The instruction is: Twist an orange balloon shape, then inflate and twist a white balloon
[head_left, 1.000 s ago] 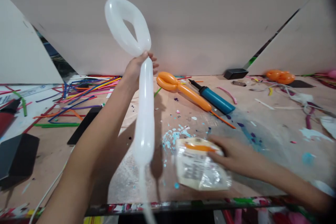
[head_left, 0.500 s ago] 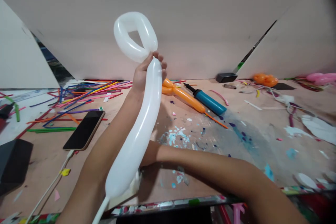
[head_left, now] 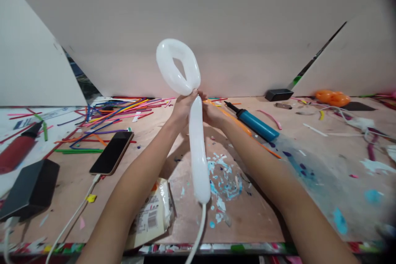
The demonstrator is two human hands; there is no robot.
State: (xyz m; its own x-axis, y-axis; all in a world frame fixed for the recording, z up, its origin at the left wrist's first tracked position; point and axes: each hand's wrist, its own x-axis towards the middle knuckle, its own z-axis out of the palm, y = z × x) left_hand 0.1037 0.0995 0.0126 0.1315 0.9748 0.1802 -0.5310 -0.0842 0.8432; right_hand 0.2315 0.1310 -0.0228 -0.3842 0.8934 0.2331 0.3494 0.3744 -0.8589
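A long white balloon (head_left: 199, 152) hangs over the middle of the table, twisted into a loop at its top and ending below in a thin uninflated tail. My left hand (head_left: 183, 107) is closed around the twist under the loop, thumb on top. On the other side my right hand (head_left: 212, 111) holds the same twist area from behind, its fingers partly hidden by the balloon. Behind my right forearm lies an orange balloon (head_left: 236, 123), partly covered.
A blue pump (head_left: 258, 126) lies right of centre. Left are a phone (head_left: 111, 153) on a cable, loose coloured balloons (head_left: 123, 111), a dark box (head_left: 34, 187) and a red pump (head_left: 17, 152). A packet (head_left: 153, 214) sits near the front edge.
My right hand has risen from low behind the balloon to the twist beside my left hand. The balloon's long part now hangs nearly straight, and the loop appears lower and further right.
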